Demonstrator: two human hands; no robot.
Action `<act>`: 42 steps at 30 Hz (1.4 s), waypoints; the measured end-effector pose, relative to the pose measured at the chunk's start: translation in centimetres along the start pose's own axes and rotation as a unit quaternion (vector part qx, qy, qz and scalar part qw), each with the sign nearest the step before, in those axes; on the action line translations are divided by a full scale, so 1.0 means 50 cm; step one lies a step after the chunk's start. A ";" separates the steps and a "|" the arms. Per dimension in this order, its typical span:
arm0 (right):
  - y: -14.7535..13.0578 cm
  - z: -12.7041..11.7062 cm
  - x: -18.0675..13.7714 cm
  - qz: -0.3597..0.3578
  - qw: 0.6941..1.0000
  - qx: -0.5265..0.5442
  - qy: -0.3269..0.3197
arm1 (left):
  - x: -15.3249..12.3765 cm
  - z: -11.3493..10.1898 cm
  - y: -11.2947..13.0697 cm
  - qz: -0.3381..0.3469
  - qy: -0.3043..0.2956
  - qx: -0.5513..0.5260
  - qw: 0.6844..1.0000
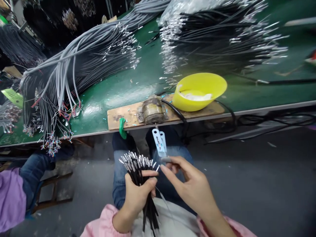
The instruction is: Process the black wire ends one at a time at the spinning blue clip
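Note:
My left hand (135, 194) is wrapped round a bundle of black cables (150, 214), above my lap. Their stripped silver wire ends (134, 160) fan out at the top. Close to the right edge of those ends is my right hand (190, 181), with thumb and forefinger slightly apart and the other fingers curled. A grey cover sits on its forefinger tip. No held thing shows between these fingertips. Just beyond them, a pale blue clip (159, 143) hangs at the shaft of a small motor (153, 110).
The motor sits on a wooden board (115, 118) at the green table's edge, beside a yellow bowl (217, 85) and a green hook-shaped piece (122, 127). Grey cables (66, 62) lie left, black cables (212, 42) back right. A person in a purple garment (11, 194) sits left.

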State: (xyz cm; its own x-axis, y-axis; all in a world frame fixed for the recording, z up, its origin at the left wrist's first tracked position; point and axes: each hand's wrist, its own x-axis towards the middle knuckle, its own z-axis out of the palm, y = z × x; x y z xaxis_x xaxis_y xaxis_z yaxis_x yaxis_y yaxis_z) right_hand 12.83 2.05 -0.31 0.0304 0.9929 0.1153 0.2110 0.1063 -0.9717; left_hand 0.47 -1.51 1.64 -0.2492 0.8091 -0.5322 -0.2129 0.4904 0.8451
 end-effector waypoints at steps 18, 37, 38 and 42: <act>0.023 0.004 -0.057 -0.026 0.987 -0.041 -0.156 | -0.011 -0.002 -0.088 -0.018 -0.019 0.118 0.993; -0.041 0.009 0.008 -0.227 0.972 -0.049 0.024 | -0.004 0.022 -0.002 0.103 0.031 0.006 0.994; -0.044 0.016 0.008 -0.253 0.962 -0.082 0.058 | -0.004 0.029 0.006 0.109 0.035 0.006 0.993; -0.046 0.037 0.006 -0.314 0.924 -0.167 0.139 | 0.000 0.047 0.028 0.121 0.060 -0.007 0.991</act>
State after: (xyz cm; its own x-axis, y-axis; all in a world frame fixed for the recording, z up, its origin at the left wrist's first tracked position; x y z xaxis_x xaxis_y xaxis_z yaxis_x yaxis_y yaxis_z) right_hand 10.55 2.20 1.56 0.0398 0.6834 0.7290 0.5602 0.5888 -0.5826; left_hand 2.40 -0.06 2.94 -0.4047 0.8575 -0.3177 -0.1458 0.2825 0.9481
